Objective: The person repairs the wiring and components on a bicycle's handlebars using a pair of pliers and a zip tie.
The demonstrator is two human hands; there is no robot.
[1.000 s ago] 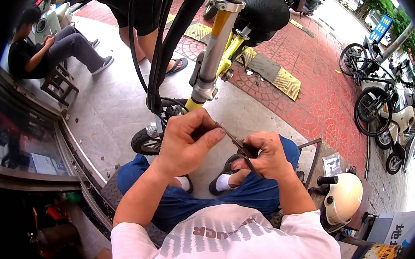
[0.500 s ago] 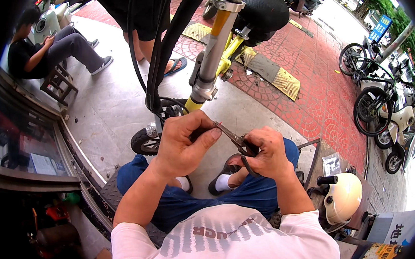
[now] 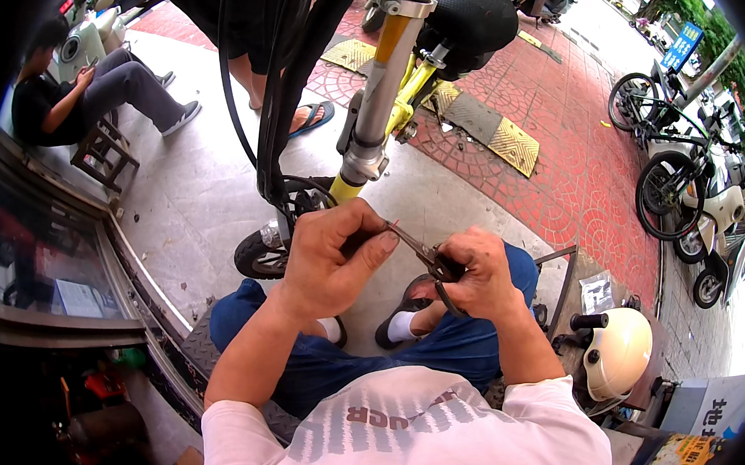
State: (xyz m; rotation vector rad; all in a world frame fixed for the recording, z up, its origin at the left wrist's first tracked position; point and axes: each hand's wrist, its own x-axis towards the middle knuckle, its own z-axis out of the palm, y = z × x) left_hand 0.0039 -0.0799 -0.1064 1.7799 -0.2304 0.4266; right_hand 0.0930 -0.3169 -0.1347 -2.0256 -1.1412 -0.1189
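Over my knees, my left hand (image 3: 337,256) pinches a thin red wire (image 3: 396,224) between thumb and forefinger; only a short end shows. My right hand (image 3: 481,270) grips a pair of scissors (image 3: 418,248) with dark handles. Their narrow blades point up and left, with the tips right beside the wire at my left fingertips. Whether the blades touch the wire is too small to tell. Just beyond my hands stands a yellow and silver bicycle frame (image 3: 372,129) with black cables and a black saddle (image 3: 470,20).
A wheel (image 3: 262,254) rests beyond my left forearm. On the left a person (image 3: 56,99) sits on a wooden stool (image 3: 103,152); another person's sandalled foot (image 3: 311,117) is behind the frame. A cream helmet (image 3: 620,353) lies at my right. Parked bicycles (image 3: 667,186) stand far right.
The scissor blades look slightly further apart now. Both hands keep nearly the same place, and the view has shifted very slightly.
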